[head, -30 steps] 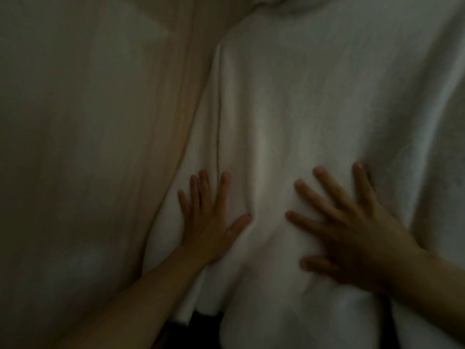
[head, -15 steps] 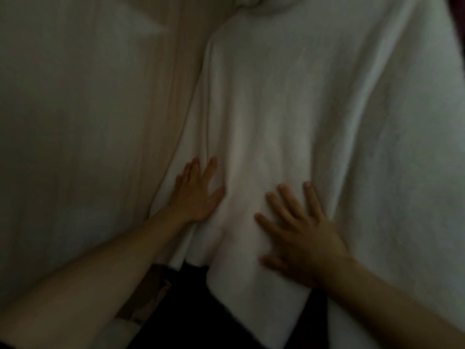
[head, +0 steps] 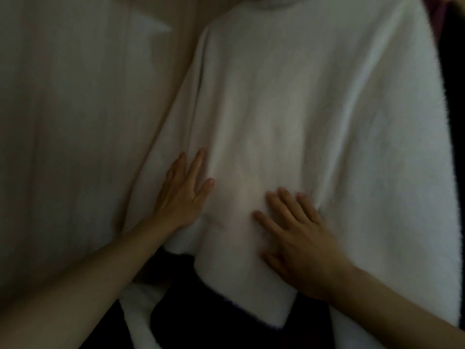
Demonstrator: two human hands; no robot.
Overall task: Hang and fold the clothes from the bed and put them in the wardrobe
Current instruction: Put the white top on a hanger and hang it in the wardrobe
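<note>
A white fleecy garment hangs spread out and fills the middle and right of the view, its high collar at the top edge. My left hand lies flat on its left part, fingers straight and pointing up. My right hand presses flat on the garment's lower middle, fingers spread. Neither hand grips the cloth. The lower hem ends unevenly just below my hands.
A pale beige hanging cloth takes up the left side, touching the white garment's edge. Dark clothing shows below the hem, and a dark item borders the right edge. The scene is dim.
Both hands have slid down and slightly leftward along the white garment, still flat on it. The view has pulled back, showing more of the hem and the dark cloth below.
</note>
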